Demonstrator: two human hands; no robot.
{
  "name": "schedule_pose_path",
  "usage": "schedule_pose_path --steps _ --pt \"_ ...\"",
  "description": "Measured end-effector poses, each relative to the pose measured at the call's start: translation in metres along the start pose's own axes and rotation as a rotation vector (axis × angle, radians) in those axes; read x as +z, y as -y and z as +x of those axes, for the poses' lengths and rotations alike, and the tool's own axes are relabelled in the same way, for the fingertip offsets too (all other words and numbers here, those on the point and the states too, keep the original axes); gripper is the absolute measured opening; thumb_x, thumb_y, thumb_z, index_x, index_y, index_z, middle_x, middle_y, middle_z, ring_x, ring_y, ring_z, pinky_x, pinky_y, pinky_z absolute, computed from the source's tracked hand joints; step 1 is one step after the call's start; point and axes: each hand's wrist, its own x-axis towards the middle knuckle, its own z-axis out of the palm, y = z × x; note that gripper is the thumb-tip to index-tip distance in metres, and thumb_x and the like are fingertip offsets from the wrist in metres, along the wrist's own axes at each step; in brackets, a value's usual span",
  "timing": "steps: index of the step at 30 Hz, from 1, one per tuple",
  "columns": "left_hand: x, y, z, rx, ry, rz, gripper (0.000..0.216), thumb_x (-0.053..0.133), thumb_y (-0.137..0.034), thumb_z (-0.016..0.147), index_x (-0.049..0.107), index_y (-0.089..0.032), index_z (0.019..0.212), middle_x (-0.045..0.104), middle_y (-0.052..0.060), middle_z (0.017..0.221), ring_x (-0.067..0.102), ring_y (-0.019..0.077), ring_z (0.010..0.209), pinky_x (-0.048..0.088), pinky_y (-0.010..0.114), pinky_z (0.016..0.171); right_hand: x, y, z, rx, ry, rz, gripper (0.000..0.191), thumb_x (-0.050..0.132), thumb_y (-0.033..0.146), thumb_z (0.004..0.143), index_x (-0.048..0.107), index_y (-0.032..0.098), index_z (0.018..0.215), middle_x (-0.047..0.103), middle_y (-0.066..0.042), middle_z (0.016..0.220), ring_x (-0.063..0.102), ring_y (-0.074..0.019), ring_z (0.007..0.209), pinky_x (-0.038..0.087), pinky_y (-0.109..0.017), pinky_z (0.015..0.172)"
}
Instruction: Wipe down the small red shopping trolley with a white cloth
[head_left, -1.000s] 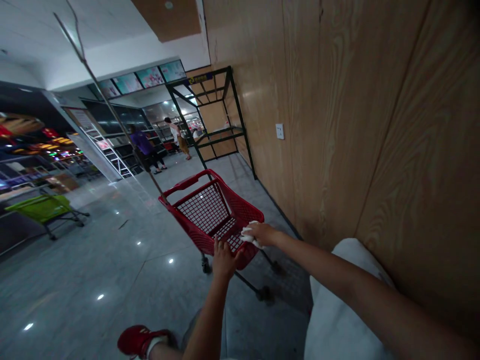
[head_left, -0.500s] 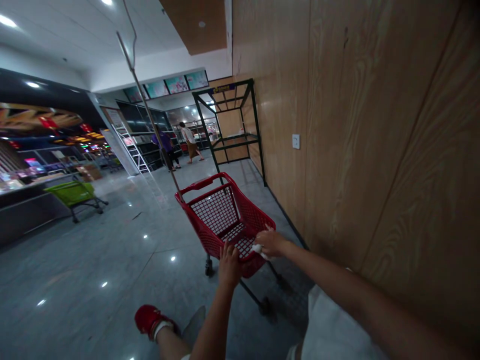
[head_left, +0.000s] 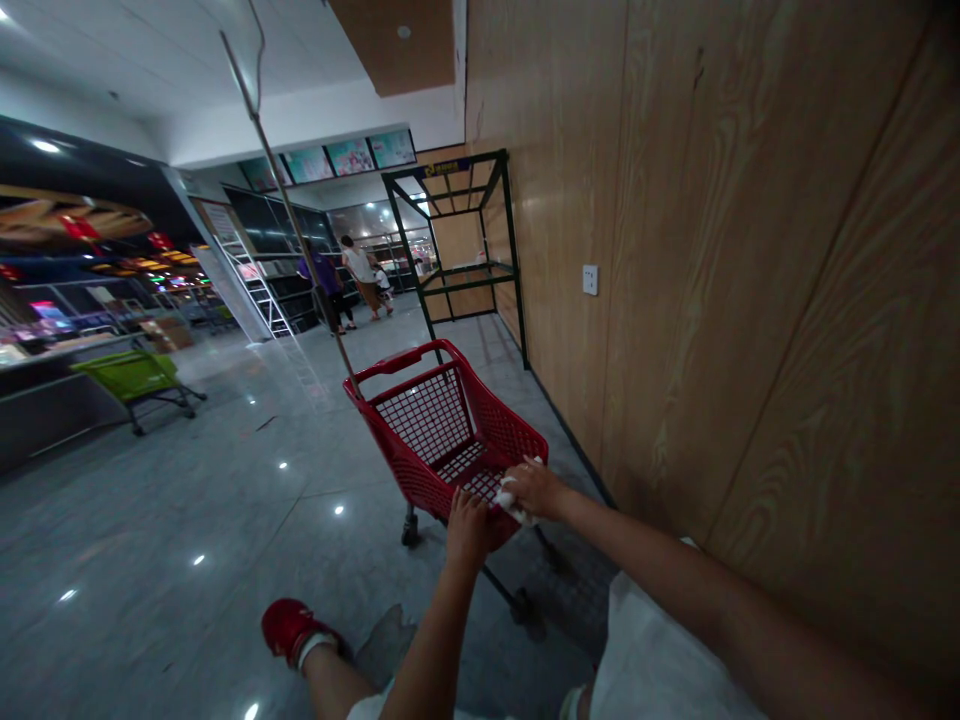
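Observation:
A red plastic shopping cart [head_left: 517, 425] with a grid-patterned basket stands on the floor in front of me. Its near rim is under my left hand [head_left: 469, 520], whose fingers curl over the edge. Just to the right, my right hand [head_left: 536, 488] presses a crumpled white cloth [head_left: 512, 503] against the same rim, near the right corner. Part of the cloth is hidden beneath the fingers. From the cart's far left corner, by the handle, a long thin pole [head_left: 289, 205] rises at a tilt.
A wood-panelled wall [head_left: 675, 300] with a socket [head_left: 591, 280] runs close along the right. Beyond the cart stands a dark metal frame rack [head_left: 517, 290]. To the left is a green cart [head_left: 131, 372]. Several people [head_left: 360, 270] walk at the back.
My right hand has slid the cloth slightly left along the rim, closer to my left hand. My left hand's fingers are more bunched on the edge. The people behind have moved.

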Motion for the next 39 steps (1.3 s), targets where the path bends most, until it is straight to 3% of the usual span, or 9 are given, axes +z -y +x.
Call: schedule_pose_path --steps 4,8,12,16,19,21,30,34,39 --pt "-0.002 -0.001 0.004 -0.001 0.005 -0.003 0.006 0.062 -0.022 0.076 0.068 -0.02 0.077 0.068 0.006 0.088 0.057 0.0242 0.101 0.031 0.046 0.109 -0.01 -0.023 -0.009 0.094 -0.044 0.007 0.024 0.054 0.027 0.086 0.066 0.023 0.107 0.063 -0.007 0.106 0.055 -0.0217 0.102 0.032 -0.043 0.101" --pt "0.002 -0.004 0.007 -0.001 -0.008 0.0 0.011 0.059 -0.024 0.078 0.069 -0.02 0.082 0.068 0.006 0.087 0.056 0.0247 0.099 0.029 0.047 0.109 0.005 0.012 -0.001 0.142 -0.093 0.05 0.025 0.053 0.026 0.085 0.068 0.022 0.105 0.063 -0.008 0.106 0.053 -0.0236 0.104 0.033 -0.041 0.098" --pt "0.005 0.003 0.011 0.006 -0.018 -0.031 0.018 0.054 -0.018 0.08 0.07 -0.02 0.089 0.069 0.005 0.09 0.056 0.0239 0.099 0.028 0.048 0.109 0.019 0.04 0.013 0.073 -0.096 0.102 0.038 0.052 0.025 0.085 0.059 0.02 0.123 0.062 -0.009 0.112 0.052 -0.0231 0.106 0.032 -0.04 0.1" --pt "0.002 0.016 0.012 0.059 0.008 -0.031 0.014 0.06 -0.023 0.078 0.07 -0.022 0.088 0.068 0.004 0.089 0.056 0.0234 0.096 0.029 0.048 0.108 0.006 0.004 0.011 0.027 0.009 0.088 0.033 0.051 0.024 0.087 0.062 0.027 0.118 0.063 -0.006 0.11 0.054 -0.0212 0.103 0.034 -0.039 0.097" --pt "0.0 0.02 0.011 0.08 0.015 -0.017 0.008 0.064 -0.023 0.075 0.069 -0.022 0.081 0.067 0.004 0.09 0.055 0.0234 0.098 0.029 0.047 0.109 -0.007 -0.032 -0.001 0.147 0.012 0.048 0.03 0.05 0.023 0.088 0.065 0.027 0.114 0.063 -0.006 0.111 0.053 -0.0212 0.104 0.034 -0.039 0.097" --pt "-0.001 0.02 0.01 0.08 0.019 -0.017 0.007 0.066 -0.025 0.075 0.068 -0.022 0.081 0.067 0.004 0.088 0.054 0.0238 0.099 0.028 0.047 0.109 -0.011 -0.04 -0.006 0.206 -0.005 0.033 0.03 0.049 0.021 0.089 0.065 0.025 0.115 0.063 -0.007 0.112 0.052 -0.0211 0.106 0.034 -0.038 0.098" --pt "0.005 0.025 0.011 0.071 -0.01 -0.066 0.014 0.06 -0.019 0.076 0.07 -0.023 0.086 0.068 0.003 0.09 0.055 0.0226 0.098 0.025 0.05 0.111 0.028 0.049 0.014 0.131 -0.142 0.052 0.042 0.051 0.018 0.087 0.055 0.022 0.128 0.062 -0.008 0.112 0.052 -0.0221 0.104 0.033 -0.038 0.102" --pt "0.011 0.04 0.013 0.116 -0.008 -0.05 0.01 0.063 -0.022 0.075 0.069 -0.022 0.083 0.067 0.004 0.091 0.054 0.023 0.101 0.028 0.05 0.11 0.022 0.022 0.004 0.08 -0.146 0.029 0.043 0.053 0.021 0.087 0.053 0.028 0.13 0.06 -0.006 0.116 0.052 -0.0216 0.106 0.033 -0.04 0.102" --pt "0.018 0.044 0.018 0.127 -0.019 -0.006 0.006 0.067 -0.024 0.074 0.067 -0.021 0.079 0.066 0.006 0.093 0.053 0.0243 0.104 0.028 0.048 0.111 0.009 -0.02 -0.013 0.259 -0.172 -0.008 0.04 0.05 0.014 0.088 0.057 0.025 0.125 0.059 -0.007 0.122 0.049 -0.0217 0.115 0.031 -0.041 0.106"
